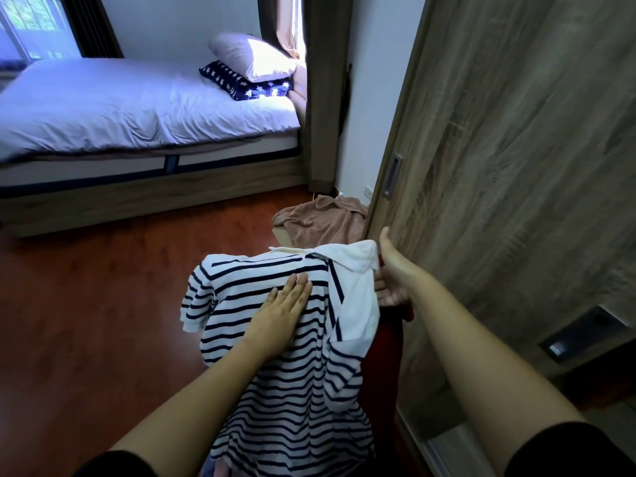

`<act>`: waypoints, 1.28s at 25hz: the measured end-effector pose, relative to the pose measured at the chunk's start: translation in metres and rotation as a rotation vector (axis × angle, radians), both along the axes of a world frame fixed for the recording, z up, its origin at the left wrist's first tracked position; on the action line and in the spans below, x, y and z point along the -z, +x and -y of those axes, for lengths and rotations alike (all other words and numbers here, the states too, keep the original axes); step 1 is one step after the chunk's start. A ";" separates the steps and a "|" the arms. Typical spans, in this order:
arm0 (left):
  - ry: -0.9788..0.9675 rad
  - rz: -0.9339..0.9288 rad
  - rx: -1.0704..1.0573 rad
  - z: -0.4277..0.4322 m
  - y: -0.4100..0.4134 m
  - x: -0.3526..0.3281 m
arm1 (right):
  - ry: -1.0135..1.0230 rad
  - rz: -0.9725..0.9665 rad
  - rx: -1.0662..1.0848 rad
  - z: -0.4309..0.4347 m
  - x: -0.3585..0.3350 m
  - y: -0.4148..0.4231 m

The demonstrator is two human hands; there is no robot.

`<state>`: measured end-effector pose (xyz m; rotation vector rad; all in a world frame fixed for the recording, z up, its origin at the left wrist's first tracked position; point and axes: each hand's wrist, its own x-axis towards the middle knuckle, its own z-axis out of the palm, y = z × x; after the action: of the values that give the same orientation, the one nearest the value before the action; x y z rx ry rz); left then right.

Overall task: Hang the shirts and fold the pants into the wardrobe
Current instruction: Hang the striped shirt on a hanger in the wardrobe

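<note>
Pressing flat on the striped shirt (275, 390), your left hand (282, 311) lay with fingers straight and together, released, gripping nothing. Shirt hung draped in front of you, just left of the wardrobe door (516, 166), white collar (358, 259) at the end nearest the door's edge. Your right hand (392, 273) was at that collar, close against the door edge, thumb up and clear of the cloth. Its fingers ran in under the collar with the tips hidden, so can't tell whether they grasped it or just propped it. Something dark red (389, 339) showed under the shirt on the door side; can't tell what. A brown garment (320, 222) lay crumpled beyond the shirt, by the foot of the door. Recessed handle (392, 180) sat in the door above it. Bed (137, 108) was well left of the door, across the wood floor (103, 304).
</note>
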<state>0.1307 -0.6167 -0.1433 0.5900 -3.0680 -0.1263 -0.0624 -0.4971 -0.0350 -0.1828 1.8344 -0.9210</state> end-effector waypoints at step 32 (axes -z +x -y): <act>0.572 -0.099 -0.836 0.072 -0.084 -0.076 | -0.023 -1.294 -0.509 -0.013 0.035 -0.010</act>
<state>0.0464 -0.6889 -0.0678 1.7316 -2.3924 -0.9625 -0.0725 -0.4839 -0.0705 -1.4540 2.6863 -0.4201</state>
